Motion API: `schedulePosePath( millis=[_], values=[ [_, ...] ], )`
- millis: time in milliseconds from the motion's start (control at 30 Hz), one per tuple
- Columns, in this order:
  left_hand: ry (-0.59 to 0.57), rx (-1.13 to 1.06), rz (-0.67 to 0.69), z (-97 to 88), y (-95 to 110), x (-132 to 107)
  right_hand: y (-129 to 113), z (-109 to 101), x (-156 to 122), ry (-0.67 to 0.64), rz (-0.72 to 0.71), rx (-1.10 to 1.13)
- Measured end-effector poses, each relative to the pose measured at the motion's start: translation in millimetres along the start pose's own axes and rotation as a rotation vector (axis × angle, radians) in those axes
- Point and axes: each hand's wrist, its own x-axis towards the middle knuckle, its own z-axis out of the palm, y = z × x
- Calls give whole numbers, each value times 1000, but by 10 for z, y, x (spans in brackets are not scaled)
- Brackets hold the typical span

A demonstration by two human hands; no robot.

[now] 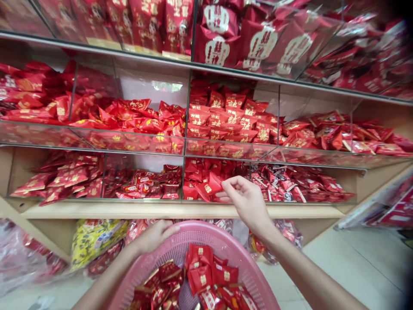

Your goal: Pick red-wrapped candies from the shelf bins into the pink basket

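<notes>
The right hand (250,204) pinches a red packet (208,187) between thumb and fingers at the near edge of the low shelf (213,210); nearer, the left hand (154,237) grips the basket (250,269) by its far left rim, packets inside

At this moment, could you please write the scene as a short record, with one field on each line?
Left hand: grips the rim of the pink perforated basket
Right hand: pinches the corner of a red packet with a gold double-happiness mark
Packet position: at a bottom-row shelf compartment; whether it touches its neighbours is unclear
Basket contents: bright red packets beside dark red, shiny wrapped pieces
Below the shelves: a yellow patterned bag, left of the basket
</notes>
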Motion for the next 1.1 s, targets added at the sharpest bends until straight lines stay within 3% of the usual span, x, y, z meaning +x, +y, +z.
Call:
schedulePosePath(
  millis=[67,200,267,367,533,700,867,967,1100],
  values=[
    [-5,-8,9,3,-14,4,14,-73,-114,-124,27,-28],
    [-6,2,-1,6,-33,15,150,-186,-243,-581,140,-177],
    [-2,-5,5,5,-29,18,241,-198,-262,-748,197,-274],
    [-7,-13,12,6,-18,17,391,-126,-262,-900,273,-330],
    [8,19,1,25,-37,3,695,185,-258,-1062,334,-295],
    [16,-2,31,33,-52,-10,992,472,-202,-1092,288,-374],
    [52,2,8,34,-56,-10,1118,580,-209,-1024,214,-557],
    [54,-6,8,33,-31,-18,1027,597,-276,-870,54,-756],
    [34,-27,13,22,13,-30,709,532,-265,-673,-136,-934]
  ],
)
